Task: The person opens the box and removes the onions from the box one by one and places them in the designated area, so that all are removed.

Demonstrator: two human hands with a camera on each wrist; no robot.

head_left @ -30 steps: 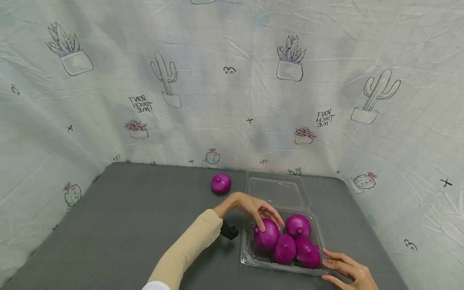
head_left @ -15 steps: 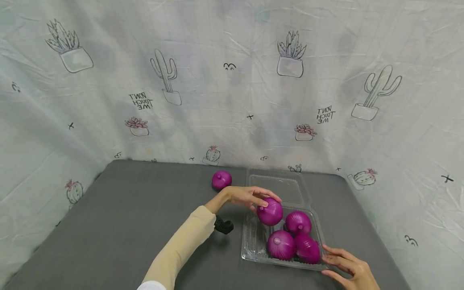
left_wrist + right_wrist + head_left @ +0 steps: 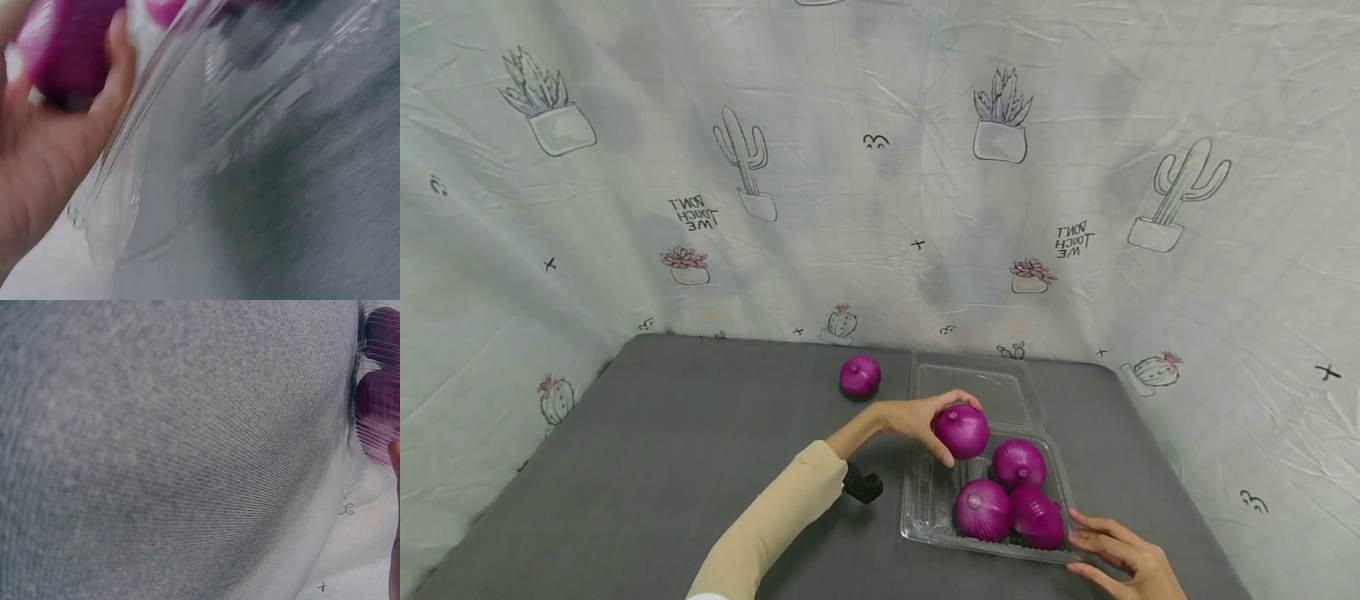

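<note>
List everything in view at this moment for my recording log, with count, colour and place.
Held onion: 1, purple, in the left hand
Onions in the container: 3, purple, clustered toward the right
Loose onion: 1, purple, on the table left of the lid
Container: 1, clear, on the table
Lid: 1, clear, open behind the container
Black object: 1, black, beside the left wrist, unidentifiable
Table: 1, grey, under the container
Backdrop: pale, cactus-printed, around the table
Sleeve: 1, beige, left forearm
Left hand: 1, gripping the held onion
Right hand: 1, at the container's near right corner
</note>
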